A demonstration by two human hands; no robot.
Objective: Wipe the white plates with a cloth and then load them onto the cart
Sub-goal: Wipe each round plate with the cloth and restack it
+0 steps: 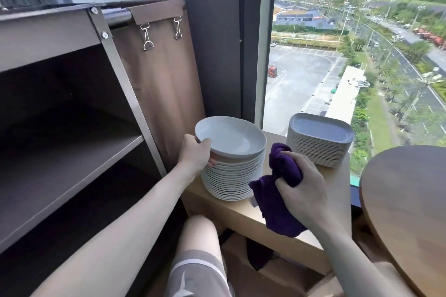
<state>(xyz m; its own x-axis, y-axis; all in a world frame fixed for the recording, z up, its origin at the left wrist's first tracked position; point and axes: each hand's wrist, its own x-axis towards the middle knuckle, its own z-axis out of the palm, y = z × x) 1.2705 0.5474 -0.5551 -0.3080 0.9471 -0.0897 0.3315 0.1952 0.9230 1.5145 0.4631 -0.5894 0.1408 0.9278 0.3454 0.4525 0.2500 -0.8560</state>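
A tall stack of round white plates point(231, 176) stands on a wooden ledge point(243, 214) by the window. My left hand point(196, 152) grips the left rim of the top plate point(230, 136), thumb on top and fingers under it, and that plate sits slightly raised and tilted off the stack. Just right of the stack, my right hand point(304, 188) holds a bunched purple cloth point(277, 200) that hangs down over the ledge's edge. A second stack of squarish white plates point(318, 140) stands further right. The cart point(70, 108) is at my left with bare shelves.
A brown fabric bag point(164, 79) hangs on the cart's side, close behind the round stack. A round wooden table point(410, 200) fills the right edge. The window glass stands right behind the ledge. My knee point(200, 234) is below the ledge.
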